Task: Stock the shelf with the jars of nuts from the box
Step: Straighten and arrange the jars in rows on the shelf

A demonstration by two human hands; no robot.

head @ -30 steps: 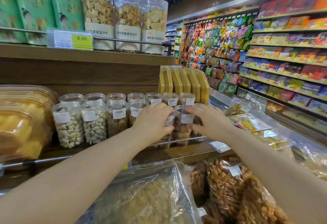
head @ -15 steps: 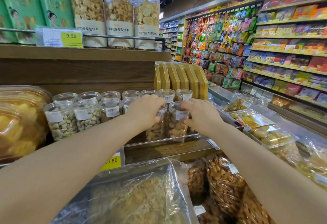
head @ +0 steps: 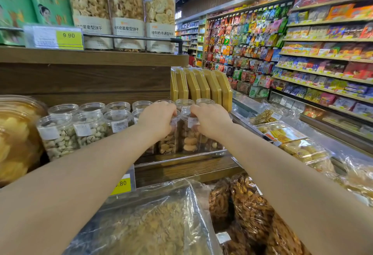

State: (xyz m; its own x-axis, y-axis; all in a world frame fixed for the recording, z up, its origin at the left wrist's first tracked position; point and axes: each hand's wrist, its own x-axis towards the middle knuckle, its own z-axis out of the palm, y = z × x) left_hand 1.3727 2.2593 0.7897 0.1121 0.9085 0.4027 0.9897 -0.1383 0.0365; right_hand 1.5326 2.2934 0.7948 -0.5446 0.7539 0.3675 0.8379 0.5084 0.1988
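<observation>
Head view. Clasping left jar (head: pixel 168 141) near its lid with left hand (head: pixel 157 120), fingers curled round it. Clasping right jar (head: pixel 189 139) likewise with right hand (head: pixel 211 122). Standing upright and touching, both, at the right end of the front row of the shelf (head: pixel 181 171), behind the rail (head: pixel 181 154). More jars (head: pixel 58 135) leftward; yellow boxes (head: pixel 201 85) just behind.

A yellow price tag (head: pixel 68 35) at the upper left, on the top shelf rail, reads 9.90. To its right stand three tall biscuit jars with white labels. The left jar (head: pixel 90 12) ends in 星型饼干, the middle jar (head: pixel 127 12) reads 纯牛奶星星型饼干, and the right jar (head: pixel 160 12) reads 纯牛奶·卡通型饼干. A lower yellow tag (head: pixel 121 183) at centre bottom shows only .80. The barcode sticker on a nut jar (head: pixel 119 122) is too small to read.
</observation>
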